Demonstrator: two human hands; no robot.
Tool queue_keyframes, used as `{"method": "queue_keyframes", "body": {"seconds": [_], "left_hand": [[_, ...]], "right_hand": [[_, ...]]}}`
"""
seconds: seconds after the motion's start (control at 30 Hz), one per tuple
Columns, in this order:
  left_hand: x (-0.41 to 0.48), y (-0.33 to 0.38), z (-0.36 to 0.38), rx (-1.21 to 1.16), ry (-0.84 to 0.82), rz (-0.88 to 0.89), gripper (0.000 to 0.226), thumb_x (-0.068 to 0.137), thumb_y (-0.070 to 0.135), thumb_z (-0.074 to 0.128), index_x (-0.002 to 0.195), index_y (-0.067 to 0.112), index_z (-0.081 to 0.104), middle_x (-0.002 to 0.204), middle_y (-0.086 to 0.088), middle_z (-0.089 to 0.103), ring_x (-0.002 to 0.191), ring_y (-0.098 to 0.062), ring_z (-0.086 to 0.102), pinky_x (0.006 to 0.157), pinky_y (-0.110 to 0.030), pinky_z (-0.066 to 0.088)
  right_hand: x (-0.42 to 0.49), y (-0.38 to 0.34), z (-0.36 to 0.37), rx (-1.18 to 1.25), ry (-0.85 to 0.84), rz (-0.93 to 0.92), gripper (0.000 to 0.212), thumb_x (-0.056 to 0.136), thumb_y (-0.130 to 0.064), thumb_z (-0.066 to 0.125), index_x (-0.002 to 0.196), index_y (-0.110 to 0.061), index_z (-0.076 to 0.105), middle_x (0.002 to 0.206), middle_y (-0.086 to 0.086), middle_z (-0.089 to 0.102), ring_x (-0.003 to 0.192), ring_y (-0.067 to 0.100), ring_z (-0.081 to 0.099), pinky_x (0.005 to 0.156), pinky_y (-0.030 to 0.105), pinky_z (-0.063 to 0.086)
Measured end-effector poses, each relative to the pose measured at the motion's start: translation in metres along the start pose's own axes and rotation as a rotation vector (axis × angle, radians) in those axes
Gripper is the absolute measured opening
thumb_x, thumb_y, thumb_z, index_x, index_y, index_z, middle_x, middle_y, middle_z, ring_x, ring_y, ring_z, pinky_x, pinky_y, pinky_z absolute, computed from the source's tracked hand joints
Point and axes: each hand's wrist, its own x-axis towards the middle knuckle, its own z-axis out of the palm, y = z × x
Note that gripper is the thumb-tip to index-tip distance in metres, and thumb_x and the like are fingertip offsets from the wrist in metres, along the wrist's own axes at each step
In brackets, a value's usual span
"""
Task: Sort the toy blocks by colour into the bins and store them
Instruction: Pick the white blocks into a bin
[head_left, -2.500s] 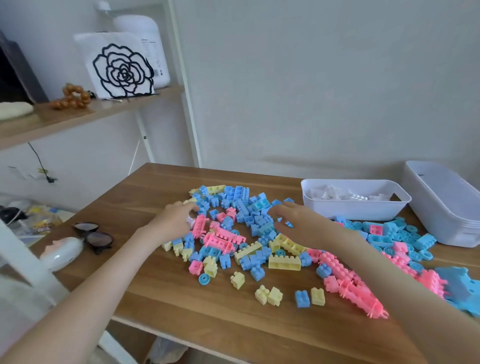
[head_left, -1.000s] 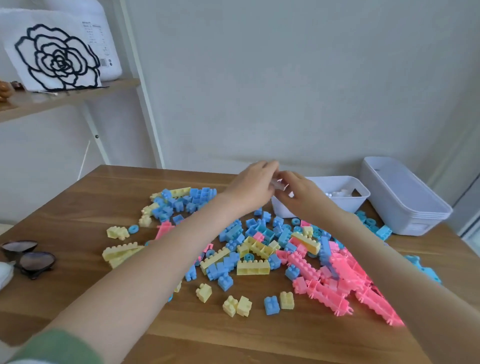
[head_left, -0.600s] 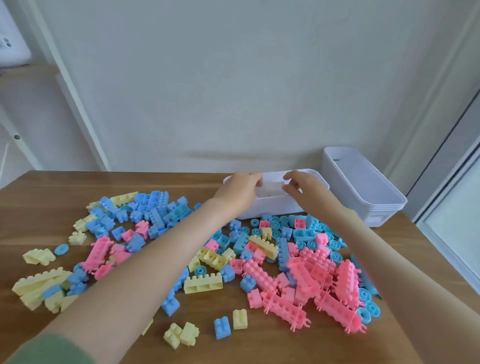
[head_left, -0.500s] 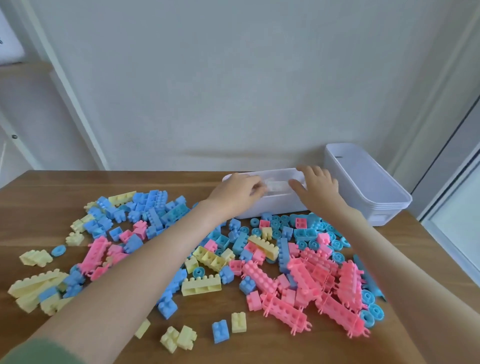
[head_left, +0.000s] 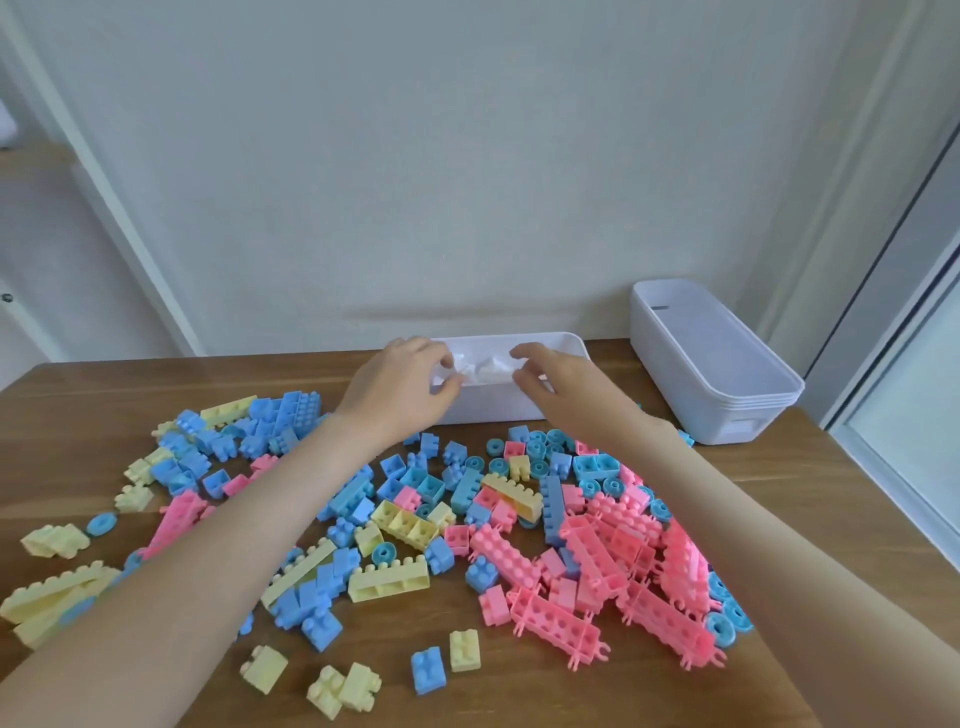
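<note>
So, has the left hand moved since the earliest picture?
Yes. The left hand has left the block pile and gone right and forward to the near rim of the small white bin.

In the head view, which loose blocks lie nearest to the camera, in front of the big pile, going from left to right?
single pale yellow block → two touching pale yellow blocks → blue block → small yellow block → long pink block
</note>
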Motion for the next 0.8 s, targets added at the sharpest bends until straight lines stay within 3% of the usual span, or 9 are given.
{"method": "queue_keyframes", "body": {"seconds": [0.1, 0.23, 0.27, 0.4, 0.5, 0.57, 0.67, 0.73, 0.8], "left_hand": [[0.0, 0.018, 0.009, -0.052, -0.029, 0.087, 0.028, 0.096, 0.029, 0.047, 0.116, 0.017, 0.063, 0.119, 0.001, 0.062, 0.113, -0.02, 0.053, 0.091, -0.035, 0.045], [0.006, 0.031, 0.014, -0.089, -0.195, 0.019, 0.033, 0.1, 0.028, 0.038, 0.107, 0.013, 0.066, 0.105, -0.006, 0.066, 0.097, -0.023, 0.058, 0.073, -0.031, 0.044], [0.009, 0.031, 0.013, -0.109, -0.233, -0.006, 0.035, 0.101, 0.029, 0.036, 0.111, 0.013, 0.065, 0.107, -0.007, 0.066, 0.099, -0.023, 0.057, 0.074, -0.03, 0.043], [0.022, 0.031, 0.011, -0.242, -0.333, -0.034, 0.035, 0.102, 0.018, 0.036, 0.132, 0.019, 0.055, 0.133, -0.002, 0.057, 0.124, -0.019, 0.049, 0.1, -0.026, 0.037], [0.032, 0.028, 0.009, -0.341, -0.354, -0.055, 0.041, 0.098, 0.003, 0.035, 0.128, 0.02, 0.057, 0.129, 0.002, 0.059, 0.12, -0.01, 0.051, 0.093, -0.015, 0.034], [0.039, 0.024, 0.007, -0.355, -0.389, -0.058, 0.042, 0.095, 0.0, 0.039, 0.124, 0.022, 0.061, 0.127, 0.005, 0.06, 0.113, -0.004, 0.052, 0.089, -0.013, 0.034], [0.052, 0.02, 0.005, -0.341, -0.454, -0.033, 0.035, 0.093, 0.002, 0.051, 0.119, 0.022, 0.064, 0.124, 0.007, 0.061, 0.109, -0.003, 0.055, 0.087, -0.012, 0.037], [0.06, 0.021, 0.008, -0.29, -0.454, -0.022, 0.035, 0.091, 0.002, 0.054, 0.117, 0.022, 0.065, 0.121, 0.005, 0.062, 0.105, -0.005, 0.056, 0.085, -0.014, 0.037], [0.066, 0.023, 0.016, -0.256, -0.429, -0.04, 0.036, 0.089, -0.001, 0.051, 0.109, 0.024, 0.067, 0.12, 0.001, 0.062, 0.1, -0.007, 0.055, 0.083, -0.018, 0.039]], "right_hand": [[-0.015, 0.01, -0.019, -0.059, 0.149, -0.004, 0.032, 0.099, -0.028, 0.039, 0.126, -0.017, 0.051, 0.116, 0.001, 0.061, 0.098, 0.016, 0.056, 0.083, 0.026, 0.042], [-0.03, 0.036, -0.048, -0.12, 0.266, 0.137, 0.027, 0.096, -0.021, 0.04, 0.112, -0.012, 0.061, 0.109, 0.004, 0.063, 0.099, 0.021, 0.055, 0.08, 0.027, 0.041], [-0.034, 0.042, -0.053, -0.11, 0.276, 0.162, 0.027, 0.096, -0.02, 0.041, 0.11, -0.011, 0.062, 0.107, 0.005, 0.064, 0.096, 0.021, 0.055, 0.08, 0.028, 0.042], [-0.046, 0.06, -0.067, -0.085, 0.276, 0.2, 0.026, 0.097, -0.02, 0.043, 0.11, -0.012, 0.063, 0.109, 0.003, 0.064, 0.09, 0.011, 0.05, 0.075, 0.019, 0.034], [-0.048, 0.072, -0.067, -0.113, 0.266, 0.202, 0.025, 0.097, -0.018, 0.044, 0.112, -0.013, 0.062, 0.113, 0.002, 0.063, 0.095, 0.014, 0.054, 0.078, 0.019, 0.034], [-0.047, 0.076, -0.067, -0.176, 0.268, 0.217, 0.026, 0.096, -0.02, 0.044, 0.118, -0.015, 0.059, 0.118, 0.003, 0.06, 0.106, 0.021, 0.055, 0.088, 0.028, 0.039], [-0.046, 0.084, -0.07, -0.345, 0.288, 0.33, 0.04, 0.096, -0.027, 0.043, 0.134, -0.016, 0.043, 0.132, 0.007, 0.052, 0.12, 0.027, 0.048, 0.101, 0.041, 0.033], [-0.046, 0.089, -0.07, -0.334, 0.234, 0.443, 0.044, 0.095, -0.031, 0.044, 0.135, -0.014, 0.039, 0.129, 0.01, 0.053, 0.115, 0.029, 0.052, 0.096, 0.043, 0.041], [-0.046, 0.092, -0.069, -0.33, 0.137, 0.518, 0.036, 0.096, -0.033, 0.039, 0.123, -0.012, 0.049, 0.11, 0.01, 0.062, 0.095, 0.026, 0.06, 0.079, 0.038, 0.051]]}}
